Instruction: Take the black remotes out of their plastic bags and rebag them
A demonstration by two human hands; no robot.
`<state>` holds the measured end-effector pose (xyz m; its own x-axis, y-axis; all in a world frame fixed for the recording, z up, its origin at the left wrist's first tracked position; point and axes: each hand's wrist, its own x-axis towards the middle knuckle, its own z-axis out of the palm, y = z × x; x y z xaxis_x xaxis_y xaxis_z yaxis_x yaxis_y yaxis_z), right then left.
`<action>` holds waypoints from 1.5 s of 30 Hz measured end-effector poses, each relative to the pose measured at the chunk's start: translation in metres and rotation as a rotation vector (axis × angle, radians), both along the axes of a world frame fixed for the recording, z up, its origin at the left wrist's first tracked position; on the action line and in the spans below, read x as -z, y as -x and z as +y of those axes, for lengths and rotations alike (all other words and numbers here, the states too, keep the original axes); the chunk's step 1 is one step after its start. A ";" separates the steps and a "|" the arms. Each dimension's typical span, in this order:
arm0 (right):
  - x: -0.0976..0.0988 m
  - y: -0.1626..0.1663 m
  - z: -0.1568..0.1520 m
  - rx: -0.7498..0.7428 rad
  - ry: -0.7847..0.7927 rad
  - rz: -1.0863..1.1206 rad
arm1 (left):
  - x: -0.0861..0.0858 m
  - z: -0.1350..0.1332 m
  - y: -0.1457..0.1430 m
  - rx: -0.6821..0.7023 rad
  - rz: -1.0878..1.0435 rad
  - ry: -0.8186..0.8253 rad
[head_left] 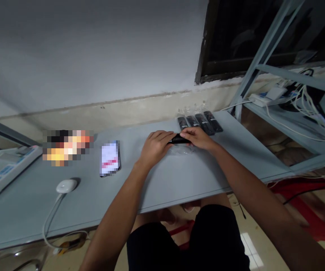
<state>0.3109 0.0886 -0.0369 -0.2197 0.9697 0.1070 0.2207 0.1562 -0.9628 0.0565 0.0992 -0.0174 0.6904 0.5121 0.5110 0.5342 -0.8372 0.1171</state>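
Tabletop (176, 188), flat and grey, runs underneath; the left hand (157, 146) and right hand (198, 137) pinch opposite ends of a slim black object (179, 139) beside crinkled clear plastic (177, 151); behind, four white-labelled, plastic-sleeved black devices (204, 123), print too small to read.

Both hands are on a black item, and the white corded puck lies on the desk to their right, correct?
Wrong side: in the head view, the white corded puck lies on the desk to the left of the left hand and right hand, both on the black item.
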 end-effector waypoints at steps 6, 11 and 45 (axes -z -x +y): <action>-0.010 -0.005 -0.007 -0.185 0.080 0.034 | -0.003 -0.004 -0.004 0.076 -0.064 -0.055; -0.011 0.000 -0.008 -0.169 0.039 0.053 | -0.001 -0.004 -0.008 0.080 -0.050 -0.078; 0.013 -0.023 0.020 0.390 -0.090 0.227 | -0.009 -0.009 0.004 -0.242 0.160 0.305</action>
<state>0.3338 0.1087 -0.0498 0.1985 0.9599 0.1978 0.0644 0.1886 -0.9799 0.0526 0.0903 -0.0081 0.5899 0.7806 0.2068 0.7431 -0.6250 0.2392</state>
